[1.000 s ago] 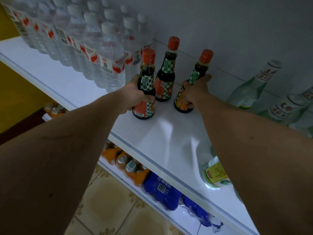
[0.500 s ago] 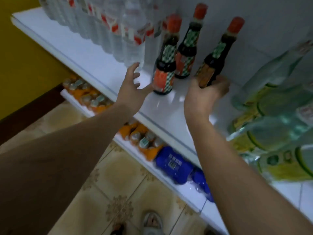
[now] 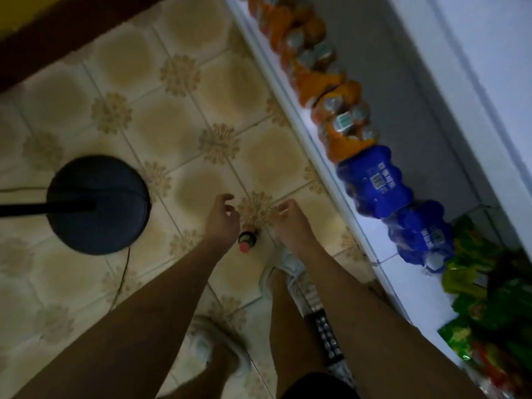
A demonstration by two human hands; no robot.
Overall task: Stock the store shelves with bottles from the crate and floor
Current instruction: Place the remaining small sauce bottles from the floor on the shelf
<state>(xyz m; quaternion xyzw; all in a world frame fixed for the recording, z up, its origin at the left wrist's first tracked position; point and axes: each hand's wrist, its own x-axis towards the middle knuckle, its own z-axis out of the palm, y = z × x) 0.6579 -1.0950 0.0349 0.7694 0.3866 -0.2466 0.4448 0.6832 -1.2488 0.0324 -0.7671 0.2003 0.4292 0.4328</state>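
Hands over the tiled floor (image 3: pixel 178 119): left hand (image 3: pixel 221 218) and right hand (image 3: pixel 290 223), both empty, fingers loosely curled. Dark bottle with red cap (image 3: pixel 247 240) upright on floor between the two wrists, untouched. Black round stand base (image 3: pixel 99 204) to the left. Bottom shelf (image 3: pixel 325 168) at right: orange drink packs (image 3: pixel 331 90), blue packs (image 3: pixel 377 182), green packets (image 3: pixel 483 298).

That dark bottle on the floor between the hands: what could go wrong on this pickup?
The bottle stands close to the shoe, so a step might tip it on the tile. Both the left hand and right hand hover empty over it and could collide. The cord from the black round base may snag a foot.
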